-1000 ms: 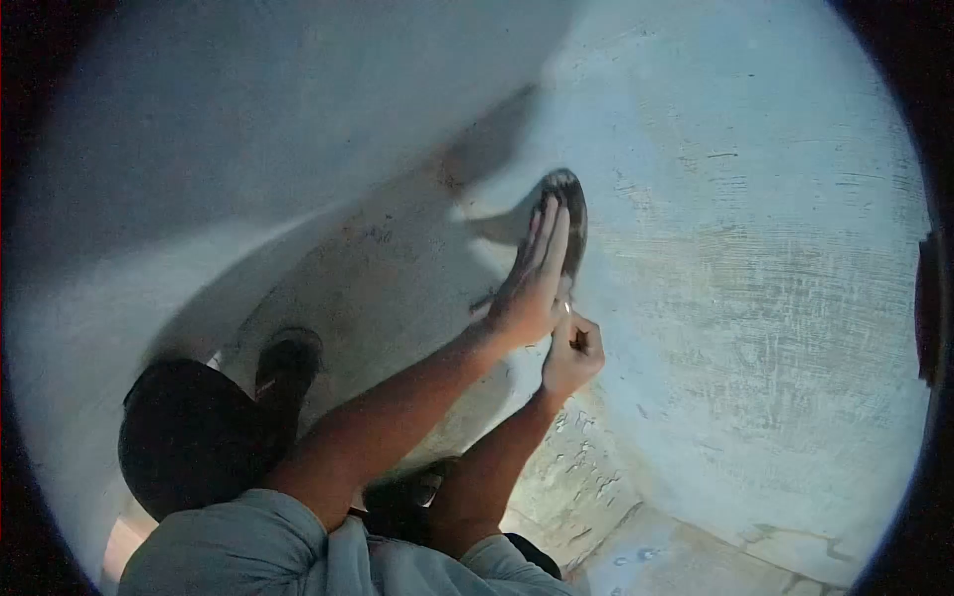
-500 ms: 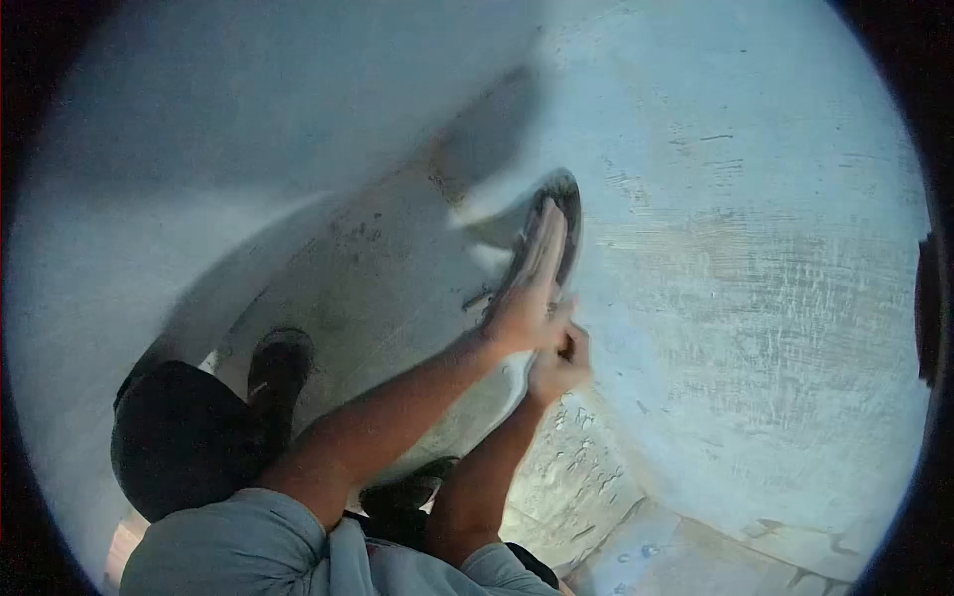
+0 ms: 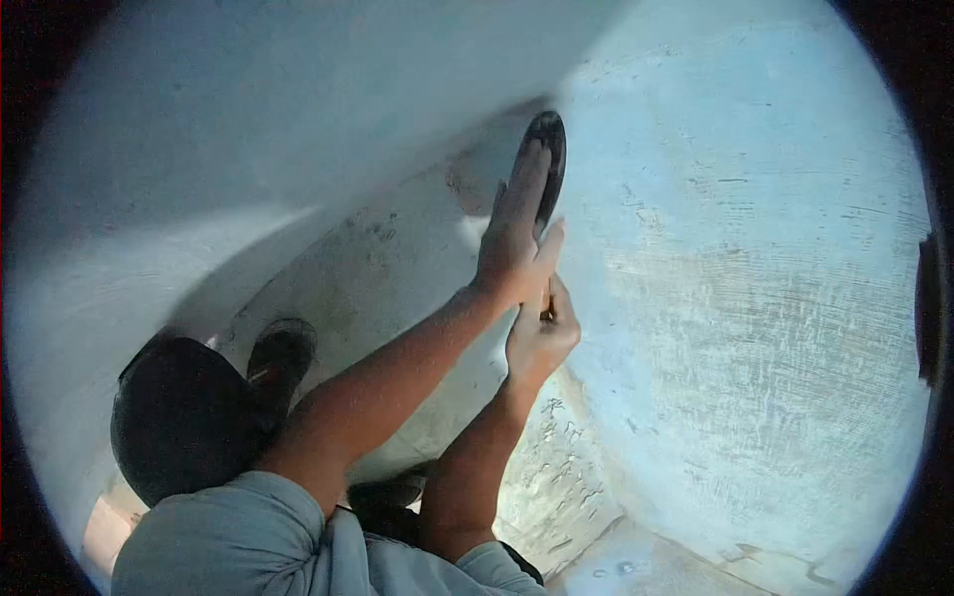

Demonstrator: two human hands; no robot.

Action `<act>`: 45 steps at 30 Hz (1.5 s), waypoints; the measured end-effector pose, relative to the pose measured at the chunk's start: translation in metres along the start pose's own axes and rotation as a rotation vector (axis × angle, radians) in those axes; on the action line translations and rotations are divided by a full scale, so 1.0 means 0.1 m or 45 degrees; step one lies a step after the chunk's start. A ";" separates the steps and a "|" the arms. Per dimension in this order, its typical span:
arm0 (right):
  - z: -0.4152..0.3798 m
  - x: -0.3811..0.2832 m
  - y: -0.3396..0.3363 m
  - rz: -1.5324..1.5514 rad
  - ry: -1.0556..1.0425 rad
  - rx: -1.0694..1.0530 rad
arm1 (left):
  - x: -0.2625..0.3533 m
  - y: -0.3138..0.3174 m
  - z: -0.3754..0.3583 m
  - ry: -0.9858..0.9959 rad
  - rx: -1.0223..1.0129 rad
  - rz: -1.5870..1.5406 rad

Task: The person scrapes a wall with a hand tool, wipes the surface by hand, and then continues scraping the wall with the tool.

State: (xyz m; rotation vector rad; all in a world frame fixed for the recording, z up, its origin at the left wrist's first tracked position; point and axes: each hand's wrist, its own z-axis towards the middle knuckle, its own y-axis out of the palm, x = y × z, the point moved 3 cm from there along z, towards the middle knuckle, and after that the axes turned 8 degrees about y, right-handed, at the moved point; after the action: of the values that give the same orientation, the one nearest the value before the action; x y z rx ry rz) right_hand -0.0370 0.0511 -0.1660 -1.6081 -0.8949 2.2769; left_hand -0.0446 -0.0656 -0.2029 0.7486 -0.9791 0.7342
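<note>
A long dark tool with a rounded tip, which looks like a trowel (image 3: 553, 169), points away from me along the corner beside the pale blue wall (image 3: 735, 298). My left hand (image 3: 512, 233) lies flat along its blade, fingers stretched together toward the tip and thumb apart on the right. Just behind and below, my right hand (image 3: 542, 338) is closed with the fingers curled, apparently round the handle end, which is mostly hidden. Both arms reach up from the bottom of the view.
A smooth grey-blue surface (image 3: 298, 109) rises at the left, with a dirty, stained strip (image 3: 358, 248) below it. My dark knee (image 3: 189, 417) and shoe (image 3: 283, 348) are at lower left. Rough crumbly material (image 3: 556, 467) lies near my right forearm.
Both hands and the trowel have moved up and slightly left in view, farther from me along the wall. The shadow near the tip has shrunk.
</note>
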 end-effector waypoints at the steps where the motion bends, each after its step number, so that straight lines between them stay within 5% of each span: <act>1: -0.02 0.11 -0.05 0.040 -0.102 -0.011 | 0.04 -0.01 -0.06 0.104 -0.019 0.079; 4: -0.04 0.60 -0.35 0.103 -0.052 0.044 | 0.23 0.17 -0.35 0.140 -0.197 0.211; 9: -0.43 0.68 0.03 -0.148 0.051 0.197 | -0.03 -0.07 -0.31 0.094 -0.073 0.021; 10: -0.44 0.59 0.10 -0.008 -0.110 0.250 | -0.02 -0.02 -0.37 0.068 -0.077 -0.045; 12: -0.32 0.66 -0.20 -0.103 -0.255 0.205 | 0.01 0.06 -0.48 0.029 -0.090 -0.158; 14: -0.19 0.61 -0.39 0.038 -0.121 0.127 | 0.10 0.23 -0.60 0.176 -0.201 0.080; 18: 0.05 0.11 -0.08 -0.160 -0.233 0.047 | 0.03 0.06 -0.18 0.195 0.045 0.359; 19: 0.07 -0.03 0.01 -0.127 -0.056 0.001 | 0.01 -0.10 0.00 -0.019 0.035 -0.002; 22: 0.00 0.22 -0.12 -0.044 -0.157 0.097 | 0.15 0.00 -0.15 0.175 -0.039 0.181; 24: -0.08 0.55 -0.33 0.050 -0.029 0.054 | 0.26 0.19 -0.41 0.078 -0.180 0.222; 28: -0.02 0.46 -0.32 -0.089 0.119 0.002 | 0.09 0.08 -0.25 0.208 -0.089 0.084; 33: -0.17 0.75 -0.38 0.117 -0.089 0.114 | 0.14 0.26 -0.42 0.236 -0.173 0.248; 36: -0.02 0.80 -0.35 0.183 0.045 -0.051 | 0.17 0.28 -0.44 0.283 -0.145 0.214; 39: 0.04 0.18 0.03 0.006 0.036 0.014 | 0.12 -0.13 0.05 -0.141 0.010 0.033; 42: 0.04 0.36 -0.03 0.162 0.010 0.030 | 0.06 0.02 0.01 0.210 -0.066 0.268; 45: 0.03 0.68 -0.31 0.290 0.026 0.001 | 0.21 0.18 -0.30 0.142 -0.179 0.230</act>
State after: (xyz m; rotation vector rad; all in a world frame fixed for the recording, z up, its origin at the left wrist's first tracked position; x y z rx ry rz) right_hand -0.0707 0.1087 -0.2000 -1.8131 -0.7388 2.4020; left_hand -0.0381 -0.0272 -0.1904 0.4959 -0.9934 0.8452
